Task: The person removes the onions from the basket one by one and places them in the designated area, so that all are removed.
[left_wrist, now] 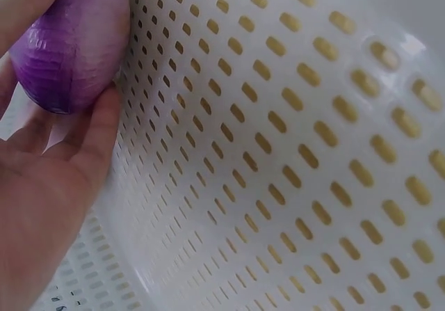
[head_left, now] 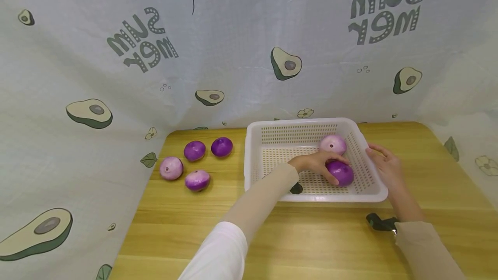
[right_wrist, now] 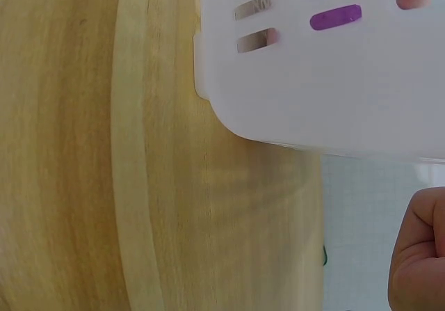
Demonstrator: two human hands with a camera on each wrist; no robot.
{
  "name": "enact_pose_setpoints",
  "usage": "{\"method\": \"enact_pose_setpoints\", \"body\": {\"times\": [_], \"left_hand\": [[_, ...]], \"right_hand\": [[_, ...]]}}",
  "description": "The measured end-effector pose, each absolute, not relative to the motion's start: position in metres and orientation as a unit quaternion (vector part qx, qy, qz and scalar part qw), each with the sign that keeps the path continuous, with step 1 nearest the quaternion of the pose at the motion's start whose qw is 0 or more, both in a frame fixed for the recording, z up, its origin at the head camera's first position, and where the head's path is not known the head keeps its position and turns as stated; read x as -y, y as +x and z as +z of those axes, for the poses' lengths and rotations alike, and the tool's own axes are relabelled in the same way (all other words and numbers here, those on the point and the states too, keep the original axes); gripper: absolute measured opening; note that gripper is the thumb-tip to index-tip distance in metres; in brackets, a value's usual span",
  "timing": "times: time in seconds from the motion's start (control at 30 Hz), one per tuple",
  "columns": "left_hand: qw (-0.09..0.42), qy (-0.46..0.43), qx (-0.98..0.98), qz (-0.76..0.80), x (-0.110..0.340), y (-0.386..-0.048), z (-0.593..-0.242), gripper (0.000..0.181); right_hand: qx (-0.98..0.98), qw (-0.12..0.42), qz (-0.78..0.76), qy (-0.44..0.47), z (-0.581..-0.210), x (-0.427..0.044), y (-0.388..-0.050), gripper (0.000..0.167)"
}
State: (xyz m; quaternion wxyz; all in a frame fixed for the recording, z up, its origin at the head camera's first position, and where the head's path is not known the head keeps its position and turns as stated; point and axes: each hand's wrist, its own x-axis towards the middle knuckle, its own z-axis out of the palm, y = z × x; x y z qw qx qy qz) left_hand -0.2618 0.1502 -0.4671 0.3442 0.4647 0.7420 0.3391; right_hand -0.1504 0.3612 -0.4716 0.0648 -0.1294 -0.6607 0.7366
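In the head view, my left hand [head_left: 320, 165] reaches into a white plastic basket [head_left: 254, 159] and grips a purple onion [head_left: 341, 173] near its right wall. The left wrist view shows fingers and thumb around this onion [left_wrist: 76, 46], close beside the perforated wall. Just behind it in the basket lies a paler onion [head_left: 333, 144]. My right hand [head_left: 387, 167] holds the basket's right rim from outside. Only a curled part of that hand [right_wrist: 421, 255] appears in the right wrist view, where its hold is out of sight.
Left of the basket, several more onions lie on the wooden table [head_left: 311, 237]: a pale one [head_left: 171, 168], two darker ones and a two-toned one [head_left: 197, 180]. A patterned cloth [head_left: 241, 55] hangs behind the table. Dark straps show at both wrists.
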Motion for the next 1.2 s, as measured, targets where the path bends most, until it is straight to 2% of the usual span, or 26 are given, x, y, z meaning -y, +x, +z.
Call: {"method": "enact_pose_setpoints", "body": {"times": [0.43,0.77,1.2], "left_hand": [[0.362,0.451,-0.732,0.360,-0.140,-0.265,-0.448,0.072],[0.350,0.442,-0.707,0.427,-0.117,-0.272,-0.426,0.070],[0.285,0.426,-0.690,0.511,-0.069,-0.277,-0.390,0.070]], "right_hand": [[0.651,0.065,0.746,-0.125,-0.472,-0.361,-0.151,0.014],[0.653,0.055,0.741,-0.144,-0.470,-0.361,-0.153,0.013],[0.644,0.041,0.749,-0.151,-0.469,-0.362,-0.153,0.015]]}}
